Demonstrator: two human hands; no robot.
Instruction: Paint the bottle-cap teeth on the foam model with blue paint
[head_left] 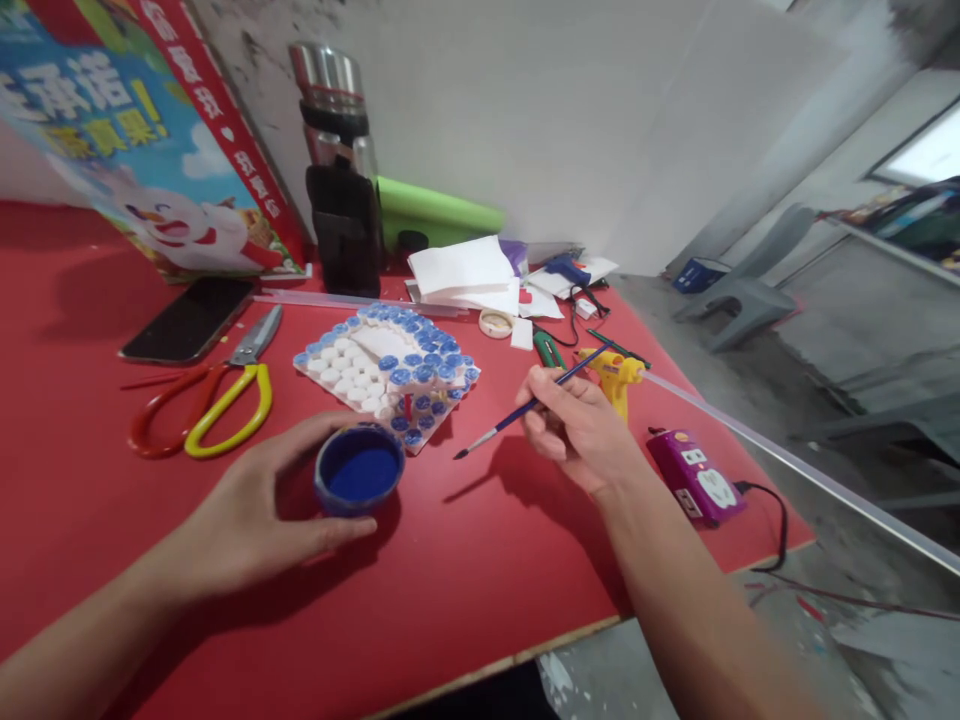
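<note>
My left hand (259, 505) is wrapped round the side of a small bowl of blue paint (360, 470) at the front of the red table. Between the thumb and fingers of my right hand (574, 425) is a paintbrush (517, 412), its dark tip pointing down and left, clear of the bowl. Behind both hands stands a small model (386, 370) covered in round caps or discs. Many of these discs are blue with white marks; those at its left are plain white. A short red post shows under its raised part.
Scissors (225, 390) and a phone (191, 320) lie left. A box (172, 150), a flask (337, 180) and papers (465, 275) line the back. Right are a tape roll (496, 323), a green cutter (549, 350), a yellow glue gun (616, 380) and a purple power socket (696, 477).
</note>
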